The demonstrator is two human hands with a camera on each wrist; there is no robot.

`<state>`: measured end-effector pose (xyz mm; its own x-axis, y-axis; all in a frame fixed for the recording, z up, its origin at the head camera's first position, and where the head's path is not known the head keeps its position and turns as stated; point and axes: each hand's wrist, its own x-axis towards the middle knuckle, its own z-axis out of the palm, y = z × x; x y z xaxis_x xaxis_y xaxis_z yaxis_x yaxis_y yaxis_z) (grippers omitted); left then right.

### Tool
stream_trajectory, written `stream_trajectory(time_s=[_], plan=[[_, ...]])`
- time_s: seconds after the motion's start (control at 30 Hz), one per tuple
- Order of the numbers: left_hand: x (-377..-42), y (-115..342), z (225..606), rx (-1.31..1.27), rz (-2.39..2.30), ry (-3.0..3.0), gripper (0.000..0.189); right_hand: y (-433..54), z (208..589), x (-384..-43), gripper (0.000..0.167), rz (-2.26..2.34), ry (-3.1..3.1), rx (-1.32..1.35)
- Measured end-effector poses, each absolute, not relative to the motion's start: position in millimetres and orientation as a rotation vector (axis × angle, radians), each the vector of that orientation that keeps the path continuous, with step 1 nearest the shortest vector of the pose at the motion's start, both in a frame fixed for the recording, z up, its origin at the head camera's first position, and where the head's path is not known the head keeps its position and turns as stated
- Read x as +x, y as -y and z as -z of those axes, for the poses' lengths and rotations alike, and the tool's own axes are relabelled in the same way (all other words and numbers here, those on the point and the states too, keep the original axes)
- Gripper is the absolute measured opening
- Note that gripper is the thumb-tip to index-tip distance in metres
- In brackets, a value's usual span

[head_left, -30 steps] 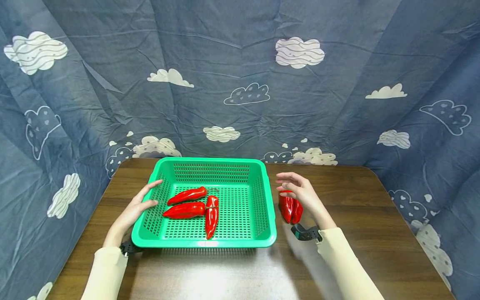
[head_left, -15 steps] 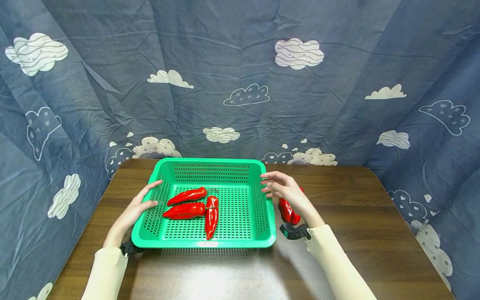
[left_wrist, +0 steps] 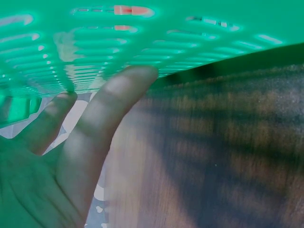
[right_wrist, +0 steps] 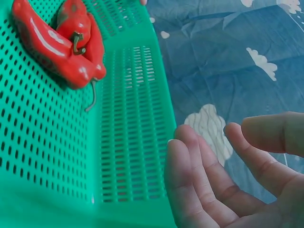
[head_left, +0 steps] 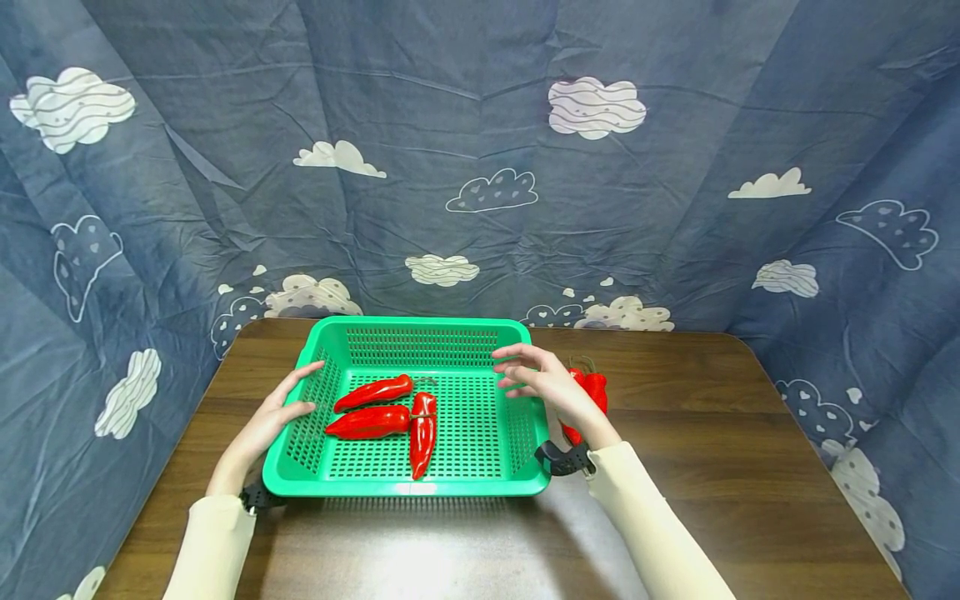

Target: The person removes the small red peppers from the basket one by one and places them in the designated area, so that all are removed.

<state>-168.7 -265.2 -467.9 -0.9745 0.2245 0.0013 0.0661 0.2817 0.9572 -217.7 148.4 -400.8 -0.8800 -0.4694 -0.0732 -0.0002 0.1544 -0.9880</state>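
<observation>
A green plastic basket stands on the table with three red peppers inside: an upper one, a lower one and an upright-lying one. My left hand is at the basket's left side, its extended fingers reaching the rim. The left wrist view shows the thumb straight along the outer slotted wall. Over the right rim, my right hand hovers with loosely bent fingers and holds nothing. More red peppers lie right of the basket, partly hidden behind that hand.
The brown wooden table extends to the right of the peppers and in front of the basket. A blue cloud-patterned curtain hangs behind and along both sides.
My right hand has moved left, from above the peppers on the table to over the basket's right rim, uncovering more of those peppers. The left hand and basket stay still.
</observation>
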Motion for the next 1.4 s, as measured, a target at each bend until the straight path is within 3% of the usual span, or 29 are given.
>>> stream_trajectory(time_s=[1.4], plan=[[-170,265,472,0.254,-1.788,-2.386,0.061,-75,430,-221,0.035,1.544,-2.009,-0.413]])
